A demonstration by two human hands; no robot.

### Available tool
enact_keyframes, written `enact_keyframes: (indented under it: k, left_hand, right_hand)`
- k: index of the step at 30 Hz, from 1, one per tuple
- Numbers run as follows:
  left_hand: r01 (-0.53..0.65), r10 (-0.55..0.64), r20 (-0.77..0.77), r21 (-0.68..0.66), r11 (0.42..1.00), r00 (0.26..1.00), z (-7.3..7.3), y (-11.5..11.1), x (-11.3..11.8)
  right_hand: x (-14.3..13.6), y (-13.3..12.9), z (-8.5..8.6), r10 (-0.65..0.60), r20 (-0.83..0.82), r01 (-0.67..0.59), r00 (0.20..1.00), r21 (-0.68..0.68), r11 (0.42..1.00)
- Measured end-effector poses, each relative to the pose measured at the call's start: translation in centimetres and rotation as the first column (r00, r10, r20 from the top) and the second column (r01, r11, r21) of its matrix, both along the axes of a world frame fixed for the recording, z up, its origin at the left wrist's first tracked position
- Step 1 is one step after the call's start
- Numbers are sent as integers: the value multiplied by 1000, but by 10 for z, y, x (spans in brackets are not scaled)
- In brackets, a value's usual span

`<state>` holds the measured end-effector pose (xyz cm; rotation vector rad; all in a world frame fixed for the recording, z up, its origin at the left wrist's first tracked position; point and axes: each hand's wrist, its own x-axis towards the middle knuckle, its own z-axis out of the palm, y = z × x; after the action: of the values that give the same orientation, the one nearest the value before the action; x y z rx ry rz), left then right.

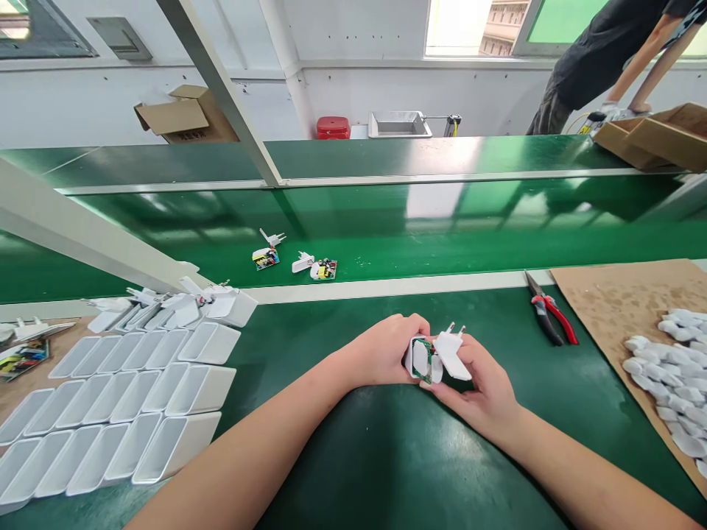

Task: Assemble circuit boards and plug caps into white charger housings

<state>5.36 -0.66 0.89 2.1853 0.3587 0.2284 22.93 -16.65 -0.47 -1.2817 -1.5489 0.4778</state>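
Near the middle of the bench, my left hand [384, 350] is closed around a small white plastic case [409, 361], its open side turned to the right. A green circuit board [423, 352] sits at the mouth of the case, partly inside it. My right hand [489, 383] pinches the board's edge with the thumb low down, other fingers behind. Beside the board, against my right fingers, is a white plug piece [454, 355] with two prongs pointing up. Wires seem to join board and plug piece. My fingers hide part of the case.
Rows of open white cases [191, 386] stand at left, with plug assemblies [193, 300] on the back row. Pliers [546, 313] lie right, near white parts [671, 375] on cardboard [607, 294]. Two board-and-plug assemblies [323, 269] lie on the green belt [375, 235]. Another person [596, 59] stands beyond.
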Motion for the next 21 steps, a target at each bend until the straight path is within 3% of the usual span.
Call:
enact_keyframes:
  k: [12,15,21]
  left_hand:
    - [-1,1,-37,4,1000,999,1,0,0]
    - [-11,10,-41,-39,999,999,2,1,0]
    - [-139,135,-32,-201,970,990,3,1,-2]
  right_hand:
    - [1,2,-2,13,55,-13,998,-3,1000]
    - [1,3,-3,7,113,-3,994,-30,1000]
    - [0,2,-2,15,143,7,990,-156,988]
